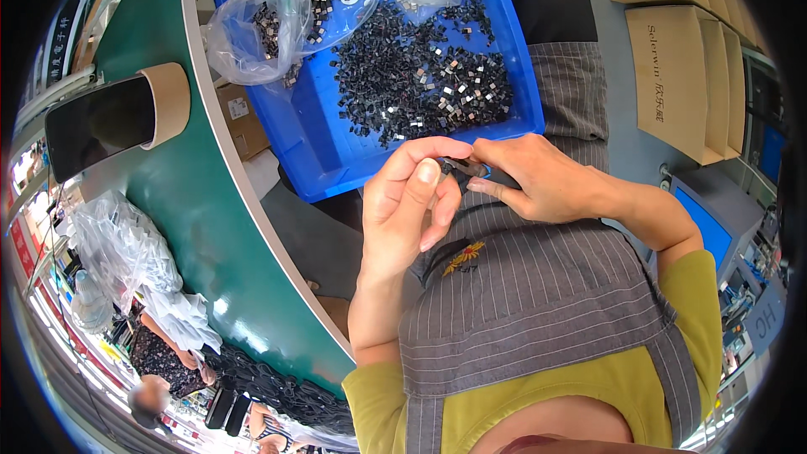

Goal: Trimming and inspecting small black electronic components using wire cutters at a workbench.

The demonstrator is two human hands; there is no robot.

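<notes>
My left hand (405, 200) is closed, thumb and fingers pinching a small black part (455, 170) in front of my apron. Facing it, my right hand (538, 178) is closed too, its thumb and forefinger meeting at the same spot. Something dark with a blue edge shows between the right fingers, too small and covered to name. Just beyond both hands is a blue plastic tray (315, 170), holding a heap of small black parts (382, 76), some with shiny metal faces. Clear plastic bags (252, 34) with more small parts lie across its far left.
Along the left runs a green table (210, 240) with a phone (102, 124) on a cardboard ring (171, 105), plastic bags (126, 244) and a pile of black cords (282, 391). Cardboard boxes (672, 76) stand at the far right. Other people are beyond the table.
</notes>
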